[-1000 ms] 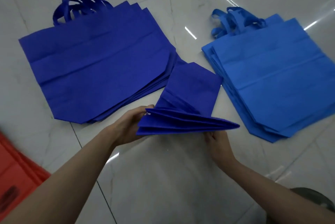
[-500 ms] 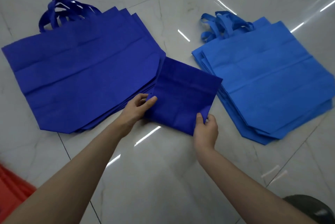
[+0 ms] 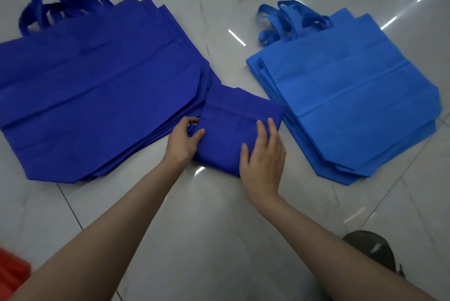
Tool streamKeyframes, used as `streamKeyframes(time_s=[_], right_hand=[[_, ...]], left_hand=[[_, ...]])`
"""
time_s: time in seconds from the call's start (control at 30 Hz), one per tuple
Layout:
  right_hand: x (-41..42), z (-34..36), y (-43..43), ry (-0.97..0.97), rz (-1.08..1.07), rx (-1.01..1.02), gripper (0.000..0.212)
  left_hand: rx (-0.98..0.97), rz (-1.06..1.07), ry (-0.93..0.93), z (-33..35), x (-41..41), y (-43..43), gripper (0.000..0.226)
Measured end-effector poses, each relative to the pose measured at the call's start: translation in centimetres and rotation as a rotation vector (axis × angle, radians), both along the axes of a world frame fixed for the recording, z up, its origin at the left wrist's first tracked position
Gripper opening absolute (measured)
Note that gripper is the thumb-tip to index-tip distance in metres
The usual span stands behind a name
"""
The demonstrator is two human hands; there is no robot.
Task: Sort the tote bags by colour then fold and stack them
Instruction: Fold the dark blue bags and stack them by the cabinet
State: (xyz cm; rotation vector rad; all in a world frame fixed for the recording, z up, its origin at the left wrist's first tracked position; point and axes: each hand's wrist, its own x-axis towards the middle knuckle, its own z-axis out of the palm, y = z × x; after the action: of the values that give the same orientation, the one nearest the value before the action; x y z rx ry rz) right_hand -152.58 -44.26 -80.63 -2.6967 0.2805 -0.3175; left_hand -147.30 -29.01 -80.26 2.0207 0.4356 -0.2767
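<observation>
Grip: left hand [image 3: 183,141] pinches the left edge of the folded dark-blue fabric tote bag [image 3: 226,130]. The right hand [image 3: 264,154] is flat, fingers straight, pressing its right side. Bag sits between both hands.

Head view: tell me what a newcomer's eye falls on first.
Two fanned piles of flat tote bags dominate the tiled floor: a dark blue pile at left, a light blue pile at right. Between them lies a folded dark blue bag; the left hand grips its left edge and the right hand presses flat on it.
</observation>
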Motion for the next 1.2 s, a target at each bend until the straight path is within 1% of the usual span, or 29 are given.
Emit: streamKeyframes(time_s=[0.07, 0.17, 0.23, 0.33, 0.4, 0.5, 0.57, 0.63, 0.73, 0.8, 0.87, 0.9, 0.97, 1.07, 1.1, 1.2], right_hand=[[0.6, -0.3, 0.1, 0.037, 0.187, -0.143, 0.052], [1.1, 0.4, 0.9, 0.207, 0.33, -0.23, 0.056], [1.4, 0.5, 1.3, 0.315, 0.349, -0.232, 0.059], [1.1, -0.3, 1.5, 0.395, 0.36, -0.266, 0.06], [0.9, -1.3, 1.2, 0.435, 0.385, -0.269, 0.059], [1.0, -2.3, 1.0, 0.416, 0.356, -0.279, 0.059], [1.4, -2.3, 1.2, 0.419, 0.34, -0.255, 0.058], [2.0, -1.8, 1.1, 0.444, 0.358, -0.242, 0.058], [3.3, -1.3, -0.8, 0.402, 0.434, -0.307, 0.056], [3.9, -1.7, -2.9, 0.351, 0.462, -0.34, 0.056], [4.1, -2.5, -4.5, 0.353, 0.448, -0.36, 0.058], [4.1, -2.8, -4.8, 0.347, 0.434, -0.363, 0.058], [4.0, -2.9, -4.5, 0.3, 0.403, -0.378, 0.056], [4.2, -3.1, -4.4, 0.244, 0.394, -0.378, 0.054], [4.2, -3.2, -4.5, 0.233, 0.398, -0.378, 0.054], [4.2, -3.2, -4.6, 0.236, 0.403, -0.381, 0.055]], left_hand=[[0.001, 0.005, -0.004, 0.0, -0.5, -0.6, 0.034], [0.026, -0.037, 0.007, 0.1, -1.8, -1.3, 0.033], [0.075, -0.099, 0.033, 0.3, -2.8, -1.2, 0.033], [0.152, -0.17, 0.059, 0.2, -4.5, -0.9, 0.034], [0.239, -0.197, 0.044, -0.4, -5.6, -1.1, 0.034], [0.456, -0.198, -0.036, -1.1, -6.2, -2.1, 0.03], [0.558, -0.219, -0.08, -1.3, -6.0, -2.3, 0.029], [0.646, -0.272, -0.108, -1.3, -5.6, -2.1, 0.033], [0.787, -0.339, -0.1, -1.1, -4.9, -1.0, 0.039], [0.886, -0.309, -0.12, -1.0, -4.0, -0.5, 0.039], [1.028, -0.241, -0.222, -1.5, -3.2, -0.9, 0.037], [1.05, -0.23, -0.273, -1.7, -3.1, -1.7, 0.04], [0.958, -0.321, -0.31, -2.7, -4.0, -3.8, 0.048], [0.862, -0.415, -0.223, -3.8, -5.6, -5.6, 0.053], [0.866, -0.434, -0.2, -4.0, -5.8, -5.5, 0.055], [0.93, -0.518, -0.217, -4.3, -7.1, -5.4, 0.067]])
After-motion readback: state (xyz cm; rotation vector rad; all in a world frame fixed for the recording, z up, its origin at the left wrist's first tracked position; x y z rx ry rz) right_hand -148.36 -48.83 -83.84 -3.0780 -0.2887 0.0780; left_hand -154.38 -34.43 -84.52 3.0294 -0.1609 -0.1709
